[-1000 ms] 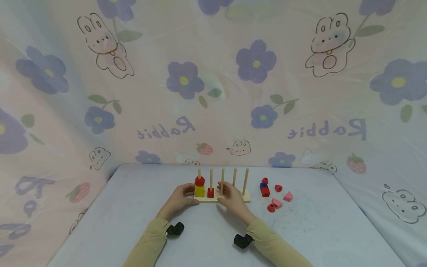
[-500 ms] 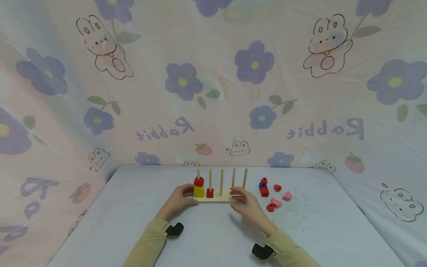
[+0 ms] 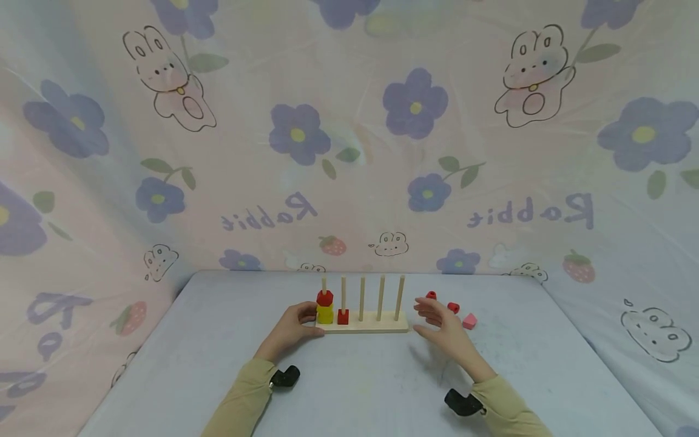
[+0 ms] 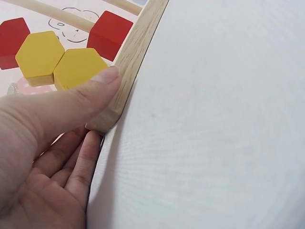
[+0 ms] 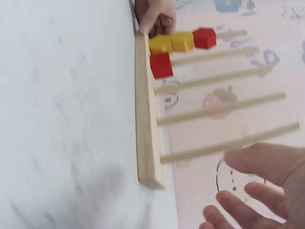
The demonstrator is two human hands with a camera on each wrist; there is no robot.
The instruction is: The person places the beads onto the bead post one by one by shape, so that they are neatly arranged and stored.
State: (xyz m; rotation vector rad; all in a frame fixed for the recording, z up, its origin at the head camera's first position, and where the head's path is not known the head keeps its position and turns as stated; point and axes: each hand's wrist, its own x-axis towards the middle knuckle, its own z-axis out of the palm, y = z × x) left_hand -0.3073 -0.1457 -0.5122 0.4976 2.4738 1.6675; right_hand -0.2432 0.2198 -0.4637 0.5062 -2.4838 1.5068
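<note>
My left hand [image 3: 293,323] grips the left end of a wooden peg board [image 3: 371,328], its thumb on the front edge and its fingers around the end. On the leftmost peg two yellow hexagonal blocks [image 4: 40,55] sit below a red hexagonal block [image 3: 324,298]. A red square block [image 3: 343,317] is at the bottom of the second peg; the other pegs are bare. To the right of the board, my right hand [image 3: 445,328] hovers with fingers spread and nothing in it. The right wrist view shows it beside the last peg [image 5: 233,143].
Past my right hand lie loose pieces: a red piece [image 3: 431,295], another red piece [image 3: 453,308] and a pink block [image 3: 469,321]. The hand covers other loose blocks. A patterned cloth [image 3: 349,152] hangs behind the white table [image 3: 218,340].
My right hand has moved right, from the middle pegs to beyond the board's right end, now covering some loose blocks. My left hand has stayed at the board's left end.
</note>
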